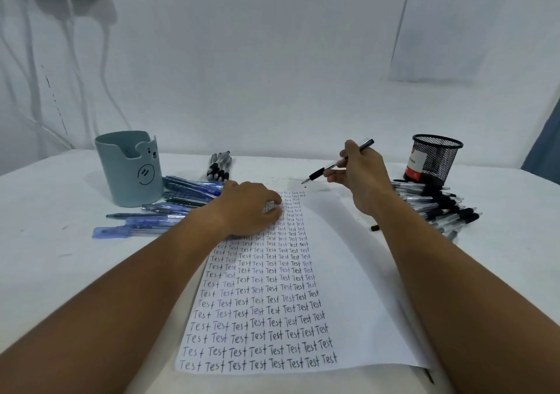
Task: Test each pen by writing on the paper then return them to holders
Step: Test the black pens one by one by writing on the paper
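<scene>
1. Up near the paper's (348, 287) far edge, the right hand (362, 171) pinched a pen (339, 163), its tip just above the tabletop (45, 272) beyond the sheet
2. The left hand (251, 208) lay on the paper, fingers bent, pressing it and grasping nothing
3. Rows of "Test" filled the sheet's left part
4. Blue pens (169, 205) lay beside the bear cup (130, 169) on the left
5. Black pens (439, 208) were heaped by the mesh cup (433, 157) on the right
6. More pens (219, 166) lay at the far middle
</scene>
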